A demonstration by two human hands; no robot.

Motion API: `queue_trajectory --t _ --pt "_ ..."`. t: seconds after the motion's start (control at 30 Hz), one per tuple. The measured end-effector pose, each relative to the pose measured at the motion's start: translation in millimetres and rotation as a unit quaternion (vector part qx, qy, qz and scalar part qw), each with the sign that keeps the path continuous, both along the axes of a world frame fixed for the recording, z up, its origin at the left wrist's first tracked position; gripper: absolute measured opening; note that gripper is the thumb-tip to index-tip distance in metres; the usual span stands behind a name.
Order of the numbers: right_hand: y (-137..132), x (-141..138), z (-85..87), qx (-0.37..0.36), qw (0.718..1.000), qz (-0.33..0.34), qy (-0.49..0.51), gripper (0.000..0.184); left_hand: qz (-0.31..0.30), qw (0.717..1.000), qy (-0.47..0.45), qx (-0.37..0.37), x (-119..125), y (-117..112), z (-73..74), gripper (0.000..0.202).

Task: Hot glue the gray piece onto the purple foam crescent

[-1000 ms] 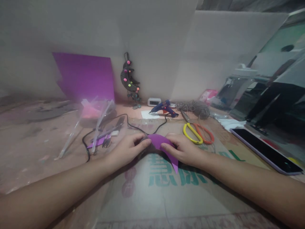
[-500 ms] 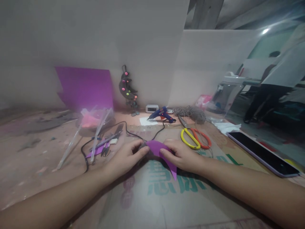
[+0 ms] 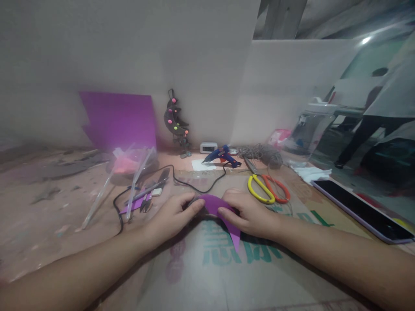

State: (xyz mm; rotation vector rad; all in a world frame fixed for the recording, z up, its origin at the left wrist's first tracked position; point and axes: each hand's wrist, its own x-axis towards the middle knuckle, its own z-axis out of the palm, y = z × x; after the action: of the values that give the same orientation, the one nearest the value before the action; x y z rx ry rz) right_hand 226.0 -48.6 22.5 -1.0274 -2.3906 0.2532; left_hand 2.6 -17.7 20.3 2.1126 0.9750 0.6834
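The purple piece (image 3: 212, 204) is on the near side of the glue gun (image 3: 223, 156), between the person's two hands and touching both. Its long axis curves from the end closest to the glue gun, at the left hand's fingertips, to a sharp point aimed away from the glue gun, towards the person. The left hand (image 3: 177, 212) is closed in a pinch at the broader end, where something greyish shows, too blurred to name. The right hand (image 3: 251, 216) grips the middle, thumb laid across the upper face, and is the nearer of the two to the free point. The scissors (image 3: 261, 194), with one yellow and one orange handle, lie to the right of the glue gun and nearer the person, just beyond the right hand. The black cord (image 3: 212, 188) loops from the glue gun towards the left, passing just beyond the purple piece.
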Motion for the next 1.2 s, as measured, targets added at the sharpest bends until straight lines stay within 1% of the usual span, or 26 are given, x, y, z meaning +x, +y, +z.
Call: queue_trajectory --t 0.13,0.27,0.43,0.53,0.6,0.7,0.8,0.9,1.03,1.2 --pt "0.1 0.2 -0.2 -0.007 1.000 -0.001 0.002 0.026 0.001 1.000 -0.016 0.010 0.7 0.6 -0.8 0.035" --pt "-0.8 0.0 0.3 -0.005 1.000 -0.001 0.005 0.027 -0.001 1.000 -0.010 0.010 0.2 1.1 -1.0 0.037" --pt "0.4 0.4 -1.0 0.004 1.000 -0.005 0.009 0.027 -0.007 1.000 -0.023 -0.015 0.7 0.7 0.0 0.035" --pt "0.2 0.1 -1.3 0.008 1.000 -0.020 0.013 0.028 -0.015 0.999 -0.026 -0.030 1.2 -0.7 0.2 0.032" --pt "-0.3 -0.2 -1.3 0.011 0.999 -0.031 0.015 0.028 -0.005 0.999 -0.014 -0.032 1.0 -1.4 -0.6 0.035" --pt "-0.8 -0.3 -1.4 0.016 0.999 -0.039 0.011 0.028 -0.010 1.000 -0.013 -0.022 1.0 -0.7 -2.7 0.036" --pt "-1.0 -0.5 -1.5 0.027 0.998 -0.051 -0.002 0.029 0.011 1.000 0.006 -0.006 2.0 1.0 -4.0 0.037" --pt "-1.6 -1.3 -1.4 0.032 0.997 -0.063 -0.014 0.030 0.007 1.000 0.001 -0.004 3.6 2.1 -4.2 0.035" --pt "-2.0 -1.5 -2.5 0.039 0.996 -0.073 -0.033 0.029 0.037 0.999 0.007 0.033 4.6 2.9 -5.3 0.035" --pt "-0.9 -0.2 -6.3 0.050 0.995 -0.071 -0.042 0.030 0.026 0.999 0.016 0.033 4.1 4.9 -7.9 0.036"
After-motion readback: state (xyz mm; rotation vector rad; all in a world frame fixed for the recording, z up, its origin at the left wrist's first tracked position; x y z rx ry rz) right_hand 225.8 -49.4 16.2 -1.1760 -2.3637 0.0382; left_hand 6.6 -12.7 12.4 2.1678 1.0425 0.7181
